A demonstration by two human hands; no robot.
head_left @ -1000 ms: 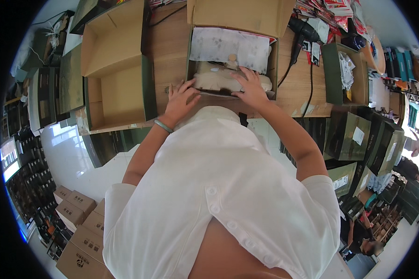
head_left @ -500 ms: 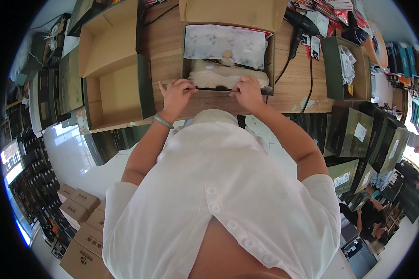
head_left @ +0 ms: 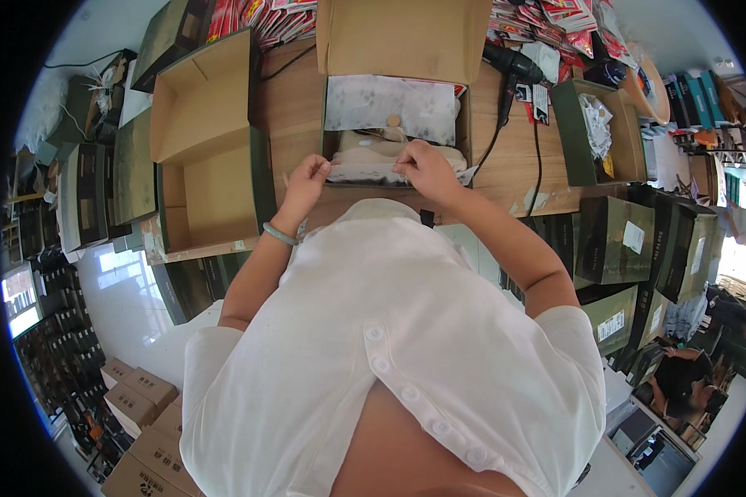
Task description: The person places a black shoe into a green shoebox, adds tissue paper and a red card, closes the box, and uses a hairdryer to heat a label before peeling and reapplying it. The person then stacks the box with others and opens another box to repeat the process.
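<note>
An open green shoebox (head_left: 326, 145) stands on the table in front of me. Inside lies a beige item (head_left: 365, 154), perhaps a shoe, though its shape is partly hidden. White patterned tissue paper (head_left: 373, 103) covers the far half, with a small round tan disc (head_left: 394, 121) at its edge. Along the near side runs another strip of the tissue paper (head_left: 365, 173), lifted up over the box edge. My left hand (head_left: 307, 182) pinches its left end. Closed fingers of my right hand (head_left: 429, 171) hold the strip farther right.
Left of the shoebox stands an open empty box (head_left: 211, 195). A black hair dryer (head_left: 514, 66) with its cord lies to the right, beside a green box (head_left: 576, 137) holding crumpled plastic. Red packets (head_left: 555, 16) are piled at the back. Cartons stand on the floor; another person (head_left: 680, 377) is far right.
Both hands have come up from the box's near edge, raising the near flap of tissue paper between them. My view has shifted slightly, so the boxes sit lower in it.
</note>
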